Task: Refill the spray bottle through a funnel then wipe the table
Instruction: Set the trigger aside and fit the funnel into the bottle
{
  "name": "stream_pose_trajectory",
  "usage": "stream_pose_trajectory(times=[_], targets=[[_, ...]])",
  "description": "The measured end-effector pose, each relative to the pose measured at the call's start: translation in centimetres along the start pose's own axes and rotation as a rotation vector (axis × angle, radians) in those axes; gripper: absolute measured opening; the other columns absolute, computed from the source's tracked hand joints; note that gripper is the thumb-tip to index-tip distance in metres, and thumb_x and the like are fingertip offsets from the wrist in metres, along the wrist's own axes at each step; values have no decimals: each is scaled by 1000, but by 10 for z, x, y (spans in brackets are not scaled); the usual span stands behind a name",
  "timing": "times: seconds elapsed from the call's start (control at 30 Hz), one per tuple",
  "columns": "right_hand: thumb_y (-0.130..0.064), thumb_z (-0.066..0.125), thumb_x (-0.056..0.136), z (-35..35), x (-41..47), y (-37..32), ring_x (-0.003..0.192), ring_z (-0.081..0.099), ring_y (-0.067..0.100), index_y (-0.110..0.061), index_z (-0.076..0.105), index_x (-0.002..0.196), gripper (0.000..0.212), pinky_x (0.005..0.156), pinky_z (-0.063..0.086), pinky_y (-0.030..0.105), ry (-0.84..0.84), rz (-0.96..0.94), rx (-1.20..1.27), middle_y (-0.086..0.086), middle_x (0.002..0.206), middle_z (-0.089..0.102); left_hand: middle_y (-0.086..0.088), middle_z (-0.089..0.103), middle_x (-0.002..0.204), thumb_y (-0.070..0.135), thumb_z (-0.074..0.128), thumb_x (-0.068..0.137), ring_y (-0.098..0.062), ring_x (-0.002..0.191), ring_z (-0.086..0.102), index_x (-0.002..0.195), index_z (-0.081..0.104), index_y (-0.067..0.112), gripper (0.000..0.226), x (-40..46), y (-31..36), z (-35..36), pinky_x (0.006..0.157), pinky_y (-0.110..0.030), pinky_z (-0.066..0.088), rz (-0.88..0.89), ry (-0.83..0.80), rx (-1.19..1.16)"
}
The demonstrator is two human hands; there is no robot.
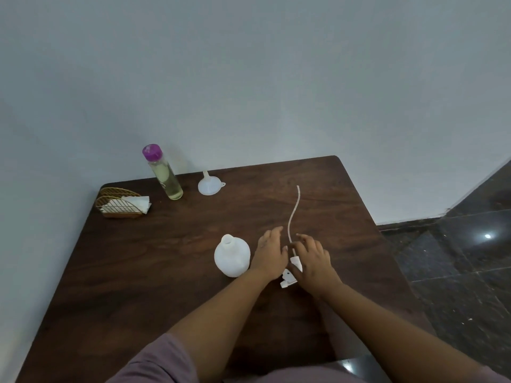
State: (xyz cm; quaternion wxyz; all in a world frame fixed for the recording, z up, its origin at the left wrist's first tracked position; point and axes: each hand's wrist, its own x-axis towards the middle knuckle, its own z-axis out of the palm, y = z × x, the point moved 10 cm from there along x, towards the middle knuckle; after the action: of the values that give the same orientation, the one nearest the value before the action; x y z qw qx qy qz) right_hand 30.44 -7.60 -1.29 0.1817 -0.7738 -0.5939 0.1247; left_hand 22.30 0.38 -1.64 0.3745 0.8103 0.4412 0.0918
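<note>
A white spray bottle stands uncapped on the dark wooden table. Its white spray head lies on the table to the right, its long dip tube curving away toward the far edge. My left hand hovers flat with straight fingers between the bottle and the tube. My right hand lies over the spray head with loosely bent fingers; whether it grips the head I cannot tell. A white funnel sits upside down at the back. Beside it stands a clear bottle of yellowish liquid with a purple cap.
A gold wire holder with white napkins stands at the back left corner. A pale wall runs behind and left of the table. Dark tiled floor lies beyond the table's right edge.
</note>
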Motion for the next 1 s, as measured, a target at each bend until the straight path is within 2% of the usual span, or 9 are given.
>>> stream_pose_trajectory(times=[0.17,0.3,0.37,0.43,0.53,0.7,0.83,1.0], targets=[[-57,33,83,-26,23,-21,121,45,22,-21,53,120,56,91,41,42,112,-5,60,1,135,45,-5,40,147,14,47,98,-20,139,33,146,34,15,50,-4,20,-38,111,-35,37,72,136,11],[-37,59,86,-33,41,-44,115,49,24,-19,53,119,39,86,45,43,157,-53,103,3,131,47,-4,44,144,15,48,98,-18,136,36,143,39,14,46,-10,31,-73,107,-29,36,139,259,-12],[-32,63,85,-36,50,-57,113,50,24,-19,53,119,37,83,46,41,183,-81,116,3,129,47,-2,48,140,14,49,97,-15,132,41,139,43,15,43,-14,33,-94,104,-23,37,153,329,-41],[-35,61,86,-39,57,-70,114,48,21,-20,54,118,36,83,45,40,200,-98,145,1,128,47,0,52,133,12,52,96,-11,123,48,136,47,15,40,-19,30,-116,98,-19,41,161,391,-85],[-44,57,86,-39,68,-90,110,48,19,-23,55,115,36,83,46,38,236,-128,198,-1,124,49,5,54,119,11,53,95,-6,107,54,131,50,16,36,-27,17,-148,92,-21,48,161,466,-133],[-41,59,88,-30,86,-113,106,47,15,-25,55,113,30,82,45,36,236,-137,204,-5,120,49,7,54,114,11,53,94,-9,103,56,128,50,17,35,-30,-40,-187,91,-25,47,-6,540,-158],[-38,57,91,-22,102,-123,110,46,13,-23,53,117,30,88,45,37,211,-112,235,-4,122,49,5,56,114,12,54,95,-11,104,57,129,50,17,35,-28,-86,-201,95,-32,49,-133,529,-164],[-36,55,92,-14,127,-136,112,47,15,-23,50,122,33,93,46,41,169,-131,221,-2,124,50,5,54,120,14,56,95,-11,109,54,134,48,20,40,-20,-121,-210,90,-24,45,-218,488,-149]])
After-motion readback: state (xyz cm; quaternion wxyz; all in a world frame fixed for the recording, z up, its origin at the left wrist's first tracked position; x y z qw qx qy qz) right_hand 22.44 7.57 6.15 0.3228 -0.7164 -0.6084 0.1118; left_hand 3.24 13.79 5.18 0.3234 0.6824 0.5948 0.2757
